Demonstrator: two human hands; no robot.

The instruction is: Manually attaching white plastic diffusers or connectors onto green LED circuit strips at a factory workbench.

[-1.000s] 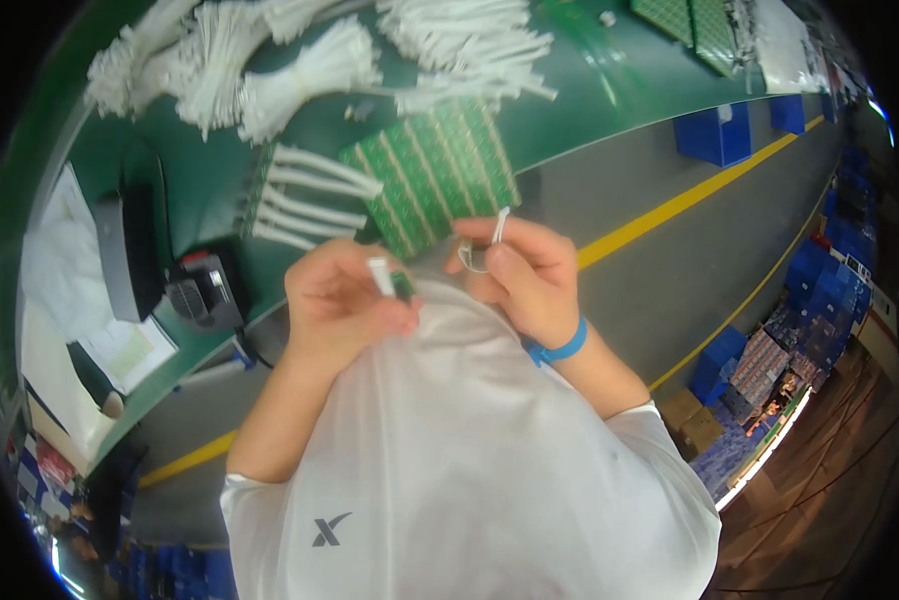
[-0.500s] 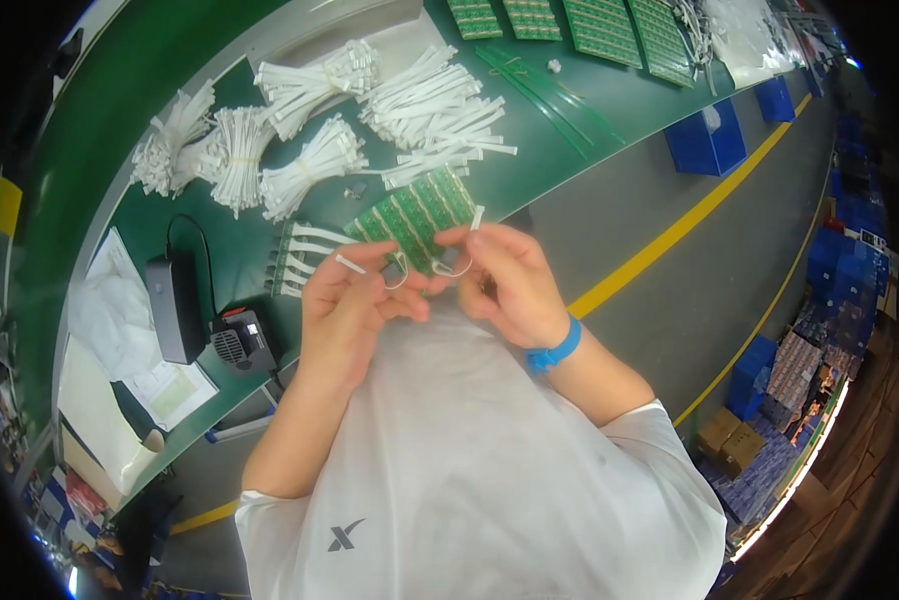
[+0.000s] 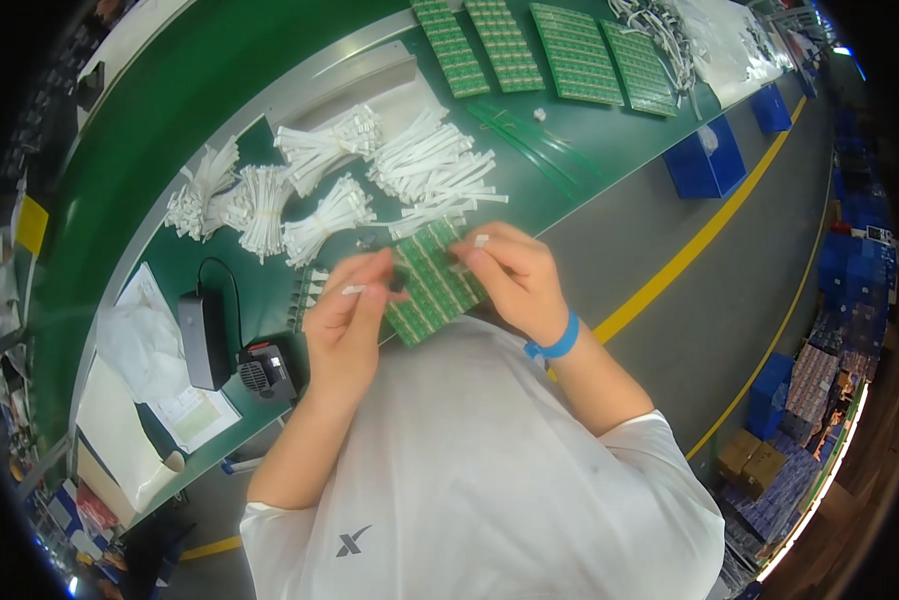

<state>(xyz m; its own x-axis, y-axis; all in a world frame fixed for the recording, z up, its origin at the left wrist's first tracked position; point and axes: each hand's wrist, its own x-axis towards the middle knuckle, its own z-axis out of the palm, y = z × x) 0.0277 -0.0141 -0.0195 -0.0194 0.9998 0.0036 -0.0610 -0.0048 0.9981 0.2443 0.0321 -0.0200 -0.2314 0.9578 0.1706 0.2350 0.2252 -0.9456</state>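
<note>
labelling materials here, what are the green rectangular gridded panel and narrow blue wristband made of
Green rectangular gridded panel: probably rigid circuit-board laminate, low-sheen; flat, with repeating pale stripes.
Narrow blue wristband: perhaps rubber or fabric, fairly matte; curves snugly, texture unclear.

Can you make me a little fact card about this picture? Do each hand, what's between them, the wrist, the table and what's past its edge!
Left grip: pinching a white piece
Right grip: pinching another white piece
Between them: green board
Right wrist: blue band
Table: green, with white cables in bundles
Farther along table: more green boards
Left side: black box
Past table edge: blue bins
</note>
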